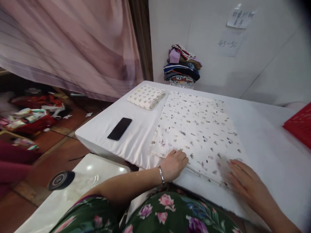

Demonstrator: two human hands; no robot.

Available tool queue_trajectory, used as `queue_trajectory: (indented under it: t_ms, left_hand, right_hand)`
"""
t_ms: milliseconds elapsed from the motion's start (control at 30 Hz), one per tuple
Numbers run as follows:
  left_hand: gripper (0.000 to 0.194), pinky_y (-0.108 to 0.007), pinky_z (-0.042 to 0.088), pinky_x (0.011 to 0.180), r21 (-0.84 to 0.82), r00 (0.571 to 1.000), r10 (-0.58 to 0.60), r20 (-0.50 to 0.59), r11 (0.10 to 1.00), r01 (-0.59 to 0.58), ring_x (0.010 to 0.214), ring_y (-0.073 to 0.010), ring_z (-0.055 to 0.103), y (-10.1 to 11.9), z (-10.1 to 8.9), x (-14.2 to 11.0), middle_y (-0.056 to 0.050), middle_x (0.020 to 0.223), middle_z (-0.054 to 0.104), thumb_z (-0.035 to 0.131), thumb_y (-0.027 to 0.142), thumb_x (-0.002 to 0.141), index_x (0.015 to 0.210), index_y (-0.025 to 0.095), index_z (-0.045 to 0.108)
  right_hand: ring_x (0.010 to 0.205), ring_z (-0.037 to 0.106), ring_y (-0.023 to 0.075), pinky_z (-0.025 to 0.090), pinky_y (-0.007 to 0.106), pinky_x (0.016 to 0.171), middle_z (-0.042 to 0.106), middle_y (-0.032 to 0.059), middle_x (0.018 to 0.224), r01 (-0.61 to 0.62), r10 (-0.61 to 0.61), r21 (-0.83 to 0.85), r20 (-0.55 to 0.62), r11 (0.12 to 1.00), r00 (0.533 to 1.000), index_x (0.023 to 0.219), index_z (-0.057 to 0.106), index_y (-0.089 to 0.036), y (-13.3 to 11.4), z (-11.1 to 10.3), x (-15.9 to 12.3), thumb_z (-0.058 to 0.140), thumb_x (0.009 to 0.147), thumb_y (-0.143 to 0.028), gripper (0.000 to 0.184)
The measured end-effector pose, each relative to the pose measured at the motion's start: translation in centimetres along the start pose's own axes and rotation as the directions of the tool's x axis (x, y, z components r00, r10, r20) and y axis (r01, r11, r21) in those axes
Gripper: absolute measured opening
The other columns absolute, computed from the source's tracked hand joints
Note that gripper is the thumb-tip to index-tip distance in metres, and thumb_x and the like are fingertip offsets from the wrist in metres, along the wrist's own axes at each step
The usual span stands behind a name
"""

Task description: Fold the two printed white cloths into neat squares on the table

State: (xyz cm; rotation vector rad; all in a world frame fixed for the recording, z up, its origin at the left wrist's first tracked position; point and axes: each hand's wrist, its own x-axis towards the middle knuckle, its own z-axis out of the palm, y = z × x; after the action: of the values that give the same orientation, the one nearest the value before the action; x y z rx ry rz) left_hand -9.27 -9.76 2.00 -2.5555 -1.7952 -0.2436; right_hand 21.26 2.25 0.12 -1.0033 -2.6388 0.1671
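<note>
A white cloth (194,126) printed with small leaves, rainbows and other motifs lies flat on the white-covered table (262,142). Its near edge shows more than one layer. My left hand (174,164), with a silver bangle at the wrist, has its fingers curled on the near left part of this cloth, closed at the edge. At the near right corner, my right hand (245,179) is over the cloth with its fingers stretched out. Motion blurs those fingertips, so whether they touch the fabric is unclear.
A folded patterned cloth (145,97) and a black phone (120,128) lie on the table's left side. Folded fabrics (182,64) are stacked at the back by the wall. A red object (300,124) stands at the right edge. Lower left is a white stool-like surface (89,174).
</note>
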Motion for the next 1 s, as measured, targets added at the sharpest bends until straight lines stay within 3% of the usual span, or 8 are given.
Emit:
queue_trajectory:
  t_ms: [67,167,367,533,733,1000]
  left_hand:
    - [0.01,-0.033,0.034,0.072,0.003,1.0,-0.01,-0.008,1.0,0.01,0.086,-0.019,0.045,-0.1,0.2,-0.4,-0.006,0.093,0.053,0.042,0.016,0.087,0.089,0.016,0.051]
    - [0.012,-0.032,0.034,0.071,0.009,1.0,-0.012,-0.022,1.0,0.012,0.085,-0.0184,0.046,-0.3,0.4,-1.2,-0.007,0.093,0.053,0.04,0.019,0.089,0.089,0.016,0.052]
    - [0.015,-0.032,0.034,0.076,-0.01,0.998,0.029,-0.054,1.0,-0.029,0.091,-0.0181,0.046,-1.0,0.6,-2.3,-0.007,0.097,0.054,0.041,0.019,0.089,0.097,0.016,0.053]
    - [0.015,-0.032,0.036,0.08,-0.029,0.989,-0.101,-0.105,0.995,0.098,0.091,-0.0172,0.047,-2.5,0.2,-3.2,-0.006,0.098,0.056,0.041,0.018,0.089,0.095,0.016,0.055]
    - [0.016,-0.033,0.04,0.081,-0.051,0.929,-0.31,-0.203,0.951,0.306,0.09,-0.0175,0.048,-5.4,-0.3,-5.8,-0.006,0.093,0.057,0.043,0.011,0.086,0.088,0.017,0.058]
    - [0.019,-0.036,0.039,0.078,-0.127,0.88,-0.396,-0.263,0.918,0.375,0.082,-0.0175,0.05,-6.3,-1.0,-8.6,-0.005,0.083,0.058,0.04,0.013,0.087,0.082,0.018,0.058]
  right_hand:
    - [0.128,0.038,0.0289,0.034,0.05,0.104,0.046,0.0064,0.136,0.112,-0.114,0.033,0.099,0.993,0.988,0.124,0.053,-0.025,-1.5,1.2,1.2,0.04,0.086,-0.044,0.044]
    - [0.132,0.031,0.0292,0.028,0.055,0.105,0.038,0.0044,0.142,0.153,-0.155,0.026,0.213,0.988,0.965,0.132,0.045,-0.026,-2.3,2.9,1.6,0.038,0.088,-0.044,0.048]
    - [0.132,0.03,0.0296,0.028,0.057,0.105,0.037,0.0039,0.142,0.117,-0.127,0.056,0.233,0.992,0.964,0.131,0.047,-0.029,-1.8,3.1,1.3,0.038,0.088,-0.047,0.047]
    - [0.135,0.023,0.0303,0.024,0.059,0.105,0.029,0.0041,0.146,0.169,-0.179,0.062,0.23,0.984,0.957,0.134,0.042,-0.031,-3.8,2.4,4.0,0.04,0.088,-0.047,0.05]
    - [0.136,0.02,0.0287,0.02,0.057,0.107,0.021,0.0038,0.149,0.26,-0.276,0.094,0.269,0.961,0.923,0.141,0.028,-0.033,-5.0,4.5,6.3,0.041,0.09,-0.046,0.054]
    - [0.136,0.017,0.0298,0.018,0.058,0.108,0.016,0.0011,0.149,0.231,-0.261,0.132,0.305,0.964,0.916,0.141,0.023,-0.037,-5.6,4.6,6.5,0.04,0.09,-0.046,0.055]
